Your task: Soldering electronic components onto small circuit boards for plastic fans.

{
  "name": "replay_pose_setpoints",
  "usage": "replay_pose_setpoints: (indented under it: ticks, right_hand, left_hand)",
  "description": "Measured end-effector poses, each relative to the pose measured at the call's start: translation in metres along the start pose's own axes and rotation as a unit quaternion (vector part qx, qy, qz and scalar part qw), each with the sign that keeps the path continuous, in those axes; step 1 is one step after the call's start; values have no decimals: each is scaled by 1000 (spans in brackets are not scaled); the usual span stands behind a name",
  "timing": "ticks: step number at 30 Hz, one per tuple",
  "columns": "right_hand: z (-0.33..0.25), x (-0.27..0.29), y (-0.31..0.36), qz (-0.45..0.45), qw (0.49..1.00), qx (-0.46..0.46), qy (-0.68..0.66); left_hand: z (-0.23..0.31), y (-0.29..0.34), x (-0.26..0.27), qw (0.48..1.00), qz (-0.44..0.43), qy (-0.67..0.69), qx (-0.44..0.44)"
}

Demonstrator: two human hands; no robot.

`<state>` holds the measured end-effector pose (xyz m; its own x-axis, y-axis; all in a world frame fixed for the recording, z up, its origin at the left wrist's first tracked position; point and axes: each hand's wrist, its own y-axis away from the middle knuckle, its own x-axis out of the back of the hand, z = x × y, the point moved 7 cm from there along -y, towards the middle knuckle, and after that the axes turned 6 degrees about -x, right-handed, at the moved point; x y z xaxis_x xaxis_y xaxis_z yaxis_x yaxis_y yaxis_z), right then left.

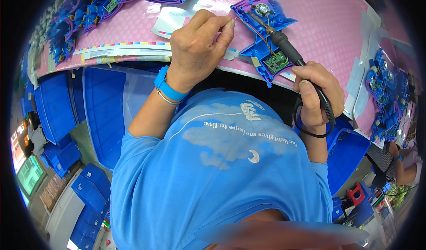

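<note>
One slim, black-and-metal soldering iron (282, 42) is pinched by right fingers (316, 74); left fingers (225, 35) are pressed together, contents unclear; likely light, stiff, best handle-held.

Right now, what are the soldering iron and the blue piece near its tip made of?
Soldering iron: seemingly dull, browned metal at the tip; its smooth, matte dark handle could be plastic or rubber. Blue piece: probably hard plastic, slightly shiny, with moulded-looking ribs.

Around the blue casing (280, 21), a hand could pass over the pink sheet (328, 21) at two o'clock, but the soldering iron (286, 45) and right hand (330, 83) block four to five, the left hand (195, 48) nine.
</note>
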<state>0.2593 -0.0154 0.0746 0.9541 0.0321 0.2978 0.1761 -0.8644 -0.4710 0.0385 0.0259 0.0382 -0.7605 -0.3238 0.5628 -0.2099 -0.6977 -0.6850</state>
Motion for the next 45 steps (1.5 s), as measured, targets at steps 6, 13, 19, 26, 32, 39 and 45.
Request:
replay_pose_setpoints:
  ticks: [6,13,19,26,32,39,45]
  right_hand:
    - [0,0,0,6,1000,0,-3]
    - [-2,1,0,2,1000,-1,7]
    - [-3,4,1,12,1000,-5,0]
    - [1,2,0,14,999,-27,-26]
    - [2,7,2,27,999,-17,-44]
    - [2,7,1,33,998,-18,-50]
    - [3,5,2,21,999,-24,-42]
  left_hand:
    - [-2,-5,-4,1000,-18,5,3]
    - [-2,-14,13,999,0,53,1]
    - [9,-14,-2,986,-58,-4,-156]
    - [9,-13,-6,976,-84,-48,-196]
    - [8,-12,-9,971,-69,-40,-224]
    - [5,-12,-12,971,-66,-21,-229]
    - [6,-11,-12,971,-52,-32,-230]
